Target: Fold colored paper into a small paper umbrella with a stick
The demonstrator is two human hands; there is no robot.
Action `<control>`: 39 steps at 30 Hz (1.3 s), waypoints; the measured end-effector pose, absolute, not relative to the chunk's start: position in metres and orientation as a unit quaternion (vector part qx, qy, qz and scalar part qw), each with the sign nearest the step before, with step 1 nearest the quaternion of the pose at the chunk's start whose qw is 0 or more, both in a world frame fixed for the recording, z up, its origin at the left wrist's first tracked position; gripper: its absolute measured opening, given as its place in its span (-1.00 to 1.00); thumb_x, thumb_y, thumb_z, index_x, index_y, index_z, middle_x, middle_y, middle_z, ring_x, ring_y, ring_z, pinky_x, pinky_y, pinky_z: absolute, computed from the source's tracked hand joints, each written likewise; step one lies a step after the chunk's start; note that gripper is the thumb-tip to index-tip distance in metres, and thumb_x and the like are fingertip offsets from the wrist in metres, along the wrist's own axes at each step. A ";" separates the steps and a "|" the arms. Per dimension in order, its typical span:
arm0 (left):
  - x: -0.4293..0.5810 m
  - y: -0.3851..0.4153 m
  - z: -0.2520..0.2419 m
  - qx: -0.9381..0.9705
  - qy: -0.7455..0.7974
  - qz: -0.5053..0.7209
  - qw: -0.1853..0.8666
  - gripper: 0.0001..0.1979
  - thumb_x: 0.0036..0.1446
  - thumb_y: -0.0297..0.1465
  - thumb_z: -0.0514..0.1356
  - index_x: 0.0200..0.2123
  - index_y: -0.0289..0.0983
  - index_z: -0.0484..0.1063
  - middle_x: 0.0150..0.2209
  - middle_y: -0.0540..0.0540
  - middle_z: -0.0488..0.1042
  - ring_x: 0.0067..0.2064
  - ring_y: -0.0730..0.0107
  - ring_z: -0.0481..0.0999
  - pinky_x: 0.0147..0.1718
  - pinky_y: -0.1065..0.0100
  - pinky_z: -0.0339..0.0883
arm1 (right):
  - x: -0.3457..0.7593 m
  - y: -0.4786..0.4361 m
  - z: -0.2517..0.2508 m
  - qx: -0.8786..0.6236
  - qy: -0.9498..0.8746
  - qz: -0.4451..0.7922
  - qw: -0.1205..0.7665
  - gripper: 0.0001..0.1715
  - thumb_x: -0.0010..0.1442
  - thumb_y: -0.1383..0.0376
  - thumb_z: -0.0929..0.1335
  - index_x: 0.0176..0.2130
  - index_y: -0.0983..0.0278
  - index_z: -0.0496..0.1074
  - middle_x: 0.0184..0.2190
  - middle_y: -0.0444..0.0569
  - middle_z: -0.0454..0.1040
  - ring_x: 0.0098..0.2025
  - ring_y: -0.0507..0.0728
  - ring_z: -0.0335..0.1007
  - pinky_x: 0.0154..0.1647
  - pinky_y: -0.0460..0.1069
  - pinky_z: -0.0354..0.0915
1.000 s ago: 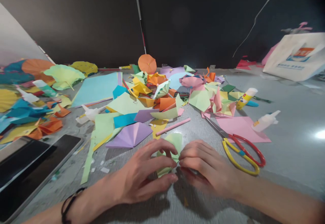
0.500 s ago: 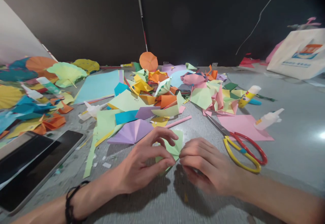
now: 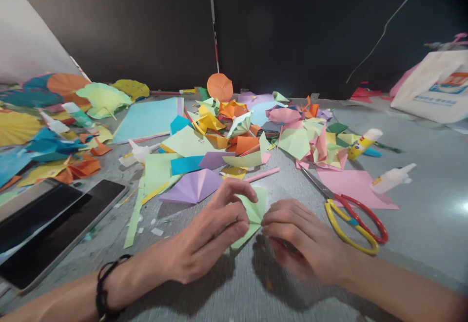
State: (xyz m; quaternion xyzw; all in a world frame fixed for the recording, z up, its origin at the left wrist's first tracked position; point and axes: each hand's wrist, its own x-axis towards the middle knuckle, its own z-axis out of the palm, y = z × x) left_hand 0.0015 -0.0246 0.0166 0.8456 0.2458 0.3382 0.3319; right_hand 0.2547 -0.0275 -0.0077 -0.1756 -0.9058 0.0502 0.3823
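A small piece of light green paper (image 3: 256,205) with creases fanning out from its right-hand tip stands between my two hands, low over the grey table. My left hand (image 3: 215,229), with a black cord bracelet at the wrist, is curled on the paper's left side, thumb and fingers drawn together over it. My right hand (image 3: 303,239) pinches at the tip where the creases meet; its thumb is partly blurred. Behind my left hand lies a purple paper (image 3: 193,185) with similar fan creases. Scissors (image 3: 351,219) with red and yellow handles rest just right of my right hand.
Coloured paper scraps (image 3: 234,142) heap up across the middle. Two phones (image 3: 66,234) lie at the left. At the right are a glue stick (image 3: 365,142), a white glue bottle (image 3: 395,178) on pink paper (image 3: 343,185), and a white bag (image 3: 431,88). A dark wall (image 3: 292,29) stands behind.
My left thumb and fingers have shifted on the green paper, baring more of its lower part. My right hand stays at the tip. The whole view has swung slightly.
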 end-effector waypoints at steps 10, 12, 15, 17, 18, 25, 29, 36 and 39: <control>0.003 -0.005 -0.006 0.733 0.277 0.421 0.457 -0.64 0.53 -0.19 0.00 -0.31 -0.22 0.34 -0.20 -0.12 0.41 -0.21 0.31 0.38 -0.21 0.29 0.33 | 0.256 -0.027 -0.010 -0.174 -0.908 0.070 0.375 -0.63 0.27 0.58 0.28 0.02 0.30 0.37 -0.18 0.08 0.57 -0.09 0.20 0.47 -0.06 0.15 0.48; 0.002 -0.006 -0.007 0.720 0.275 0.422 0.477 -0.65 0.54 -0.20 -0.01 -0.28 -0.21 0.37 -0.21 -0.14 0.43 -0.21 0.28 0.40 -0.21 0.26 0.34 | 0.257 -0.028 -0.010 -0.173 -0.909 0.074 0.372 -0.63 0.28 0.58 0.29 0.03 0.30 0.37 -0.17 0.08 0.56 -0.08 0.20 0.47 -0.03 0.15 0.48; 0.002 -0.010 -0.006 0.706 0.255 0.441 0.492 -0.68 0.55 -0.23 -0.04 -0.24 -0.21 0.36 -0.17 -0.16 0.44 -0.14 0.25 0.44 -0.12 0.22 0.38 | 0.257 -0.027 -0.011 -0.174 -0.910 0.080 0.367 -0.64 0.27 0.59 0.30 0.02 0.33 0.38 -0.16 0.09 0.55 -0.05 0.20 0.46 0.03 0.16 0.47; 0.001 -0.013 -0.006 0.708 0.251 0.441 0.490 -0.69 0.55 -0.25 -0.05 -0.23 -0.21 0.36 -0.15 -0.16 0.44 -0.14 0.26 0.44 -0.10 0.22 0.38 | 0.257 -0.026 -0.012 -0.175 -0.910 0.082 0.366 -0.63 0.26 0.60 0.30 0.03 0.34 0.38 -0.15 0.10 0.55 -0.04 0.20 0.46 0.04 0.16 0.46; 0.001 -0.013 -0.005 0.712 0.253 0.436 0.488 -0.69 0.55 -0.26 -0.06 -0.23 -0.22 0.36 -0.15 -0.16 0.43 -0.14 0.26 0.43 -0.09 0.21 0.38 | 0.257 -0.025 -0.012 -0.175 -0.910 0.082 0.367 -0.62 0.26 0.60 0.30 0.02 0.34 0.38 -0.15 0.10 0.55 -0.04 0.20 0.46 0.05 0.15 0.46; -0.002 -0.015 0.009 0.755 0.246 0.406 0.452 -0.71 0.53 -0.27 0.02 -0.28 -0.23 0.35 0.12 -0.17 0.26 0.23 0.16 0.26 0.25 0.15 0.25 | 0.255 -0.025 -0.012 -0.174 -0.908 0.065 0.376 -0.64 0.26 0.60 0.31 0.01 0.35 0.40 -0.16 0.10 0.57 -0.05 0.20 0.48 0.00 0.13 0.46; 0.001 -0.018 0.011 0.800 0.210 0.388 0.406 -0.77 0.49 -0.32 0.12 -0.28 -0.25 0.38 0.10 -0.17 0.25 0.18 0.20 0.31 0.17 0.20 0.32 | 0.256 -0.026 -0.012 -0.174 -0.908 0.076 0.373 -0.64 0.26 0.61 0.31 0.01 0.37 0.40 -0.17 0.11 0.57 -0.05 0.21 0.47 0.00 0.14 0.45; 0.004 -0.024 0.009 0.854 0.170 0.360 0.336 -0.93 0.36 -0.38 0.30 -0.14 -0.24 0.49 0.18 -0.18 0.25 0.26 0.18 0.32 0.24 0.19 0.35 | 0.255 -0.026 -0.010 -0.170 -0.909 0.071 0.375 -0.67 0.24 0.60 0.32 -0.02 0.36 0.38 -0.17 0.12 0.57 -0.02 0.21 0.47 0.02 0.13 0.46; 0.003 -0.023 0.008 0.861 0.163 0.353 0.328 -0.66 0.28 -0.30 0.39 0.05 -0.23 0.46 0.25 -0.25 0.23 0.32 0.11 0.29 0.29 0.12 0.35 | 0.256 -0.026 -0.011 -0.175 -0.908 0.068 0.375 -0.67 0.25 0.59 0.31 -0.01 0.36 0.39 -0.18 0.11 0.57 -0.02 0.20 0.47 0.02 0.13 0.47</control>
